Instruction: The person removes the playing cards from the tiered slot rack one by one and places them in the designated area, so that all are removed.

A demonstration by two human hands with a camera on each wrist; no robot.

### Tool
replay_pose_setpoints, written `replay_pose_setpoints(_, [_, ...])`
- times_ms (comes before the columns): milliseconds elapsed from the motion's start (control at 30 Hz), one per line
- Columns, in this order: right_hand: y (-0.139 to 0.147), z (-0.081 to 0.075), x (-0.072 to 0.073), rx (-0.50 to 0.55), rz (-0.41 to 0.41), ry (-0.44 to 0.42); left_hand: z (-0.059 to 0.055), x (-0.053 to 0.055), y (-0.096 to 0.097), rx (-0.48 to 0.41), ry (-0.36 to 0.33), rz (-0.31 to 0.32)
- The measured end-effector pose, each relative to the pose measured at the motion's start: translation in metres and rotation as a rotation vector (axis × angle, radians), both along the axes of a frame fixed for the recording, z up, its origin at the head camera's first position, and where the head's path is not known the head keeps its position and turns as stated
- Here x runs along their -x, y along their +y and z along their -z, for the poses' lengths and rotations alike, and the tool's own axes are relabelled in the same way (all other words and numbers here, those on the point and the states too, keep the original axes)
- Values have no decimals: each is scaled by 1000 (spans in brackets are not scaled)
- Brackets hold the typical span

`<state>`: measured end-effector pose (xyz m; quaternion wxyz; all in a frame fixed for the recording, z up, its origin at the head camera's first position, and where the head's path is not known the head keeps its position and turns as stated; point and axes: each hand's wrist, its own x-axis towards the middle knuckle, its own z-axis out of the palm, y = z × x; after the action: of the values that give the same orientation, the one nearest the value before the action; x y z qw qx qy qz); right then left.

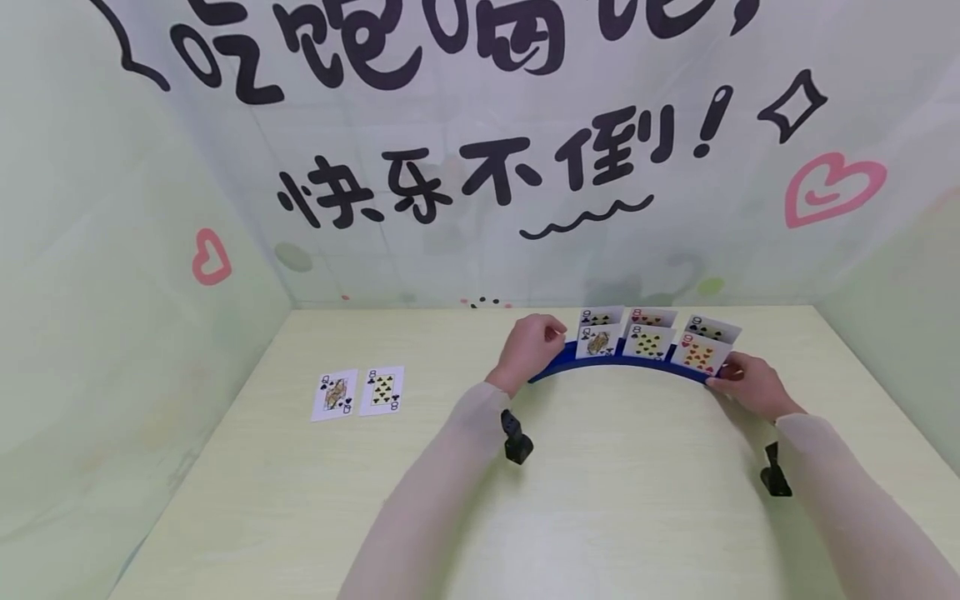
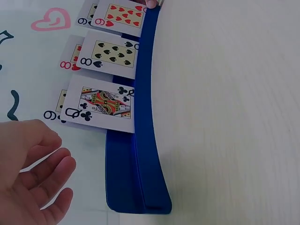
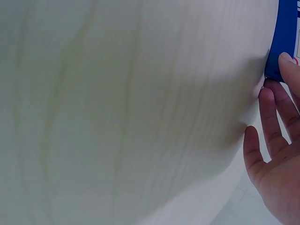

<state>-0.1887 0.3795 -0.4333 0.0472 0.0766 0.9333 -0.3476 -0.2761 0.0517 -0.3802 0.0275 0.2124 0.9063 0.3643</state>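
Observation:
A curved blue card holder (image 1: 566, 357) stands toward the back of the table, with playing cards upright in two rows. Its front row shows a queen of clubs (image 2: 101, 102), an eight of spades (image 2: 110, 54) and a nine of hearts (image 1: 701, 353). Behind them, other cards stick up, among them a red eight (image 1: 651, 317). My left hand (image 1: 531, 350) hovers by the holder's left end, fingers loosely bent with nothing in them. At the opposite end, my right hand (image 1: 752, 385) pinches the holder's tip between thumb (image 3: 289, 70) and fingers.
On the table's left side, a queen card (image 1: 334, 395) and an eight of clubs (image 1: 382, 391) lie face up side by side. A pale printed cloth (image 1: 420, 267) hangs behind the table (image 1: 600, 500), and more cloth closes both sides.

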Motion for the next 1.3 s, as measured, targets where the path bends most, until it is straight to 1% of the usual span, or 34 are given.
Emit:
replay_pose_setpoints(167, [-1,1,0,0,4,5,0,2,14,-24,7,0])
replay_pose_setpoints(367, [-1,3,0,-4,2,18,-1,3,22,-26,13,-3])
replay_pose_setpoints(600, [0,2,-1,-9,0,22,-1,5,25,-10,-14,-15])
replay_pose_setpoints(833, [0,0,-1,-1,3,19,-1,5,30,-14,-8,9])
replay_pose_setpoints(1033, [1,0,-2,-3,-4,27,-4,2,33,-15,-21,27])
replay_pose_setpoints(1300, [-3,-2,-3,0,0,24,2,1,35,-13,-7,25])
